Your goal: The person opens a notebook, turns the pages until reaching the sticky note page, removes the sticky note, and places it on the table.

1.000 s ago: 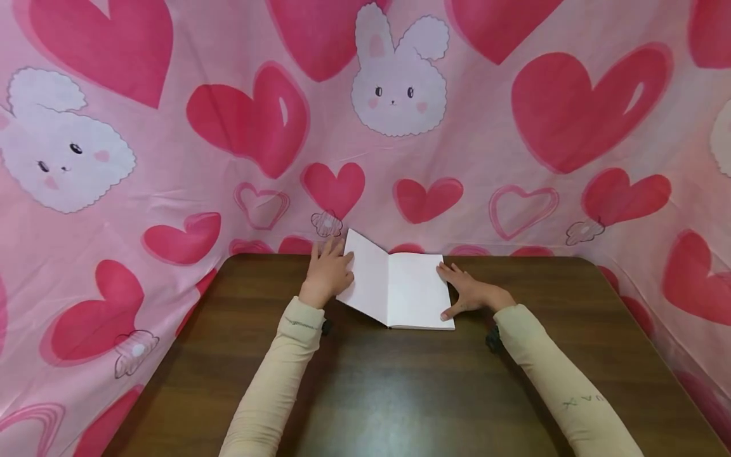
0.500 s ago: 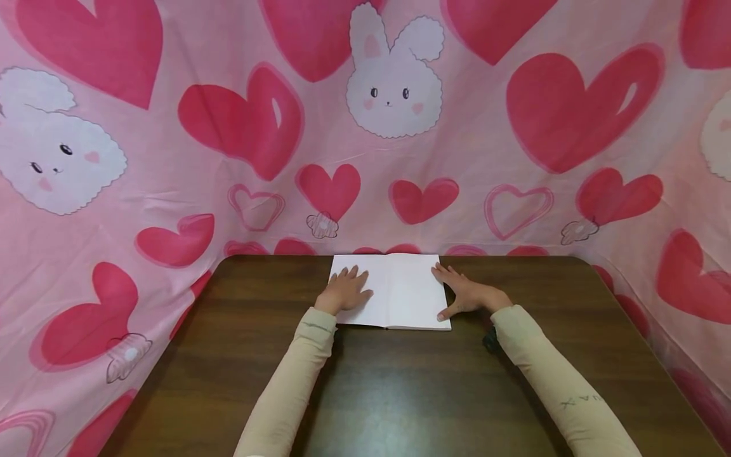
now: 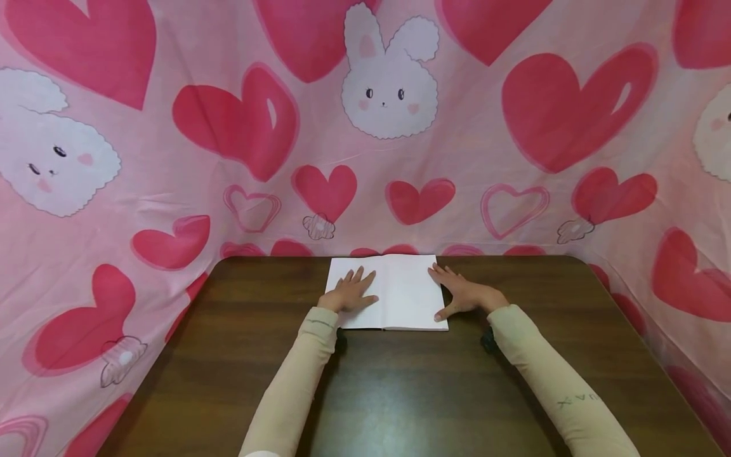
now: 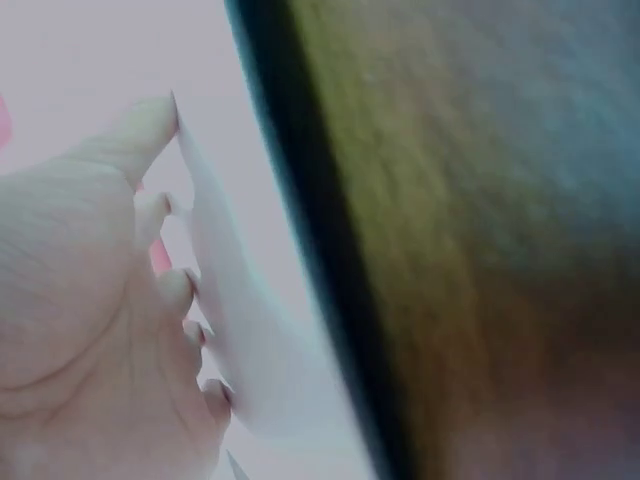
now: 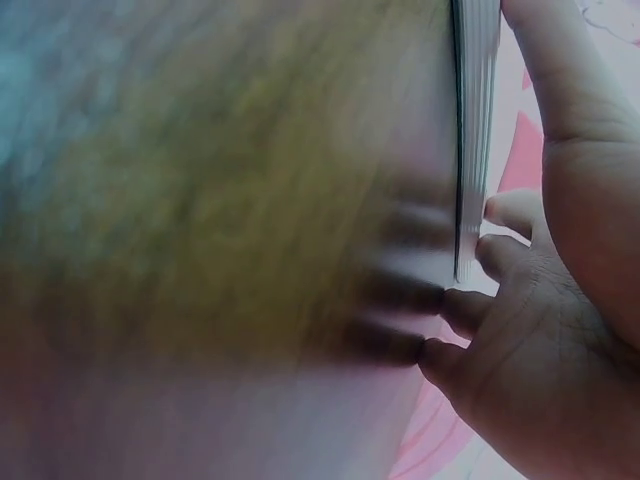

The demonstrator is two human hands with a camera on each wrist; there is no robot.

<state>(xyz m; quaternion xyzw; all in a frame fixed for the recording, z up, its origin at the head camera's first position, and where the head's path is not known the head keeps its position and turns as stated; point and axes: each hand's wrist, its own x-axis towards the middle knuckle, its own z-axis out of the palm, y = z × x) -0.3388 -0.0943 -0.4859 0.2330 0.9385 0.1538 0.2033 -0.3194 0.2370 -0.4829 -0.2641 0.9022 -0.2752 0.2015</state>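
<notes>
A book with blank white pages (image 3: 408, 295) lies open and flat near the far edge of the table. My left hand (image 3: 349, 294) rests on its left page, fingers spread and straight. In the left wrist view the fingertips and thumb of the left hand (image 4: 90, 300) touch the white page (image 4: 285, 390). My right hand (image 3: 468, 294) is at the book's right edge, thumb near the lower corner and fingers near the upper one. The right wrist view shows the page block (image 5: 478, 130) edge-on beside the right hand (image 5: 540, 320), some fingertips touching the tabletop.
The brown wooden table (image 3: 388, 393) has rounded far corners. Right behind it hangs a pink cloth (image 3: 468, 152) printed with hearts and rabbits, which also runs along both sides.
The raised left side of the book has come down flat. My left hand has moved from its outer edge onto the page and slightly inward. The right hand has stayed at the right edge.
</notes>
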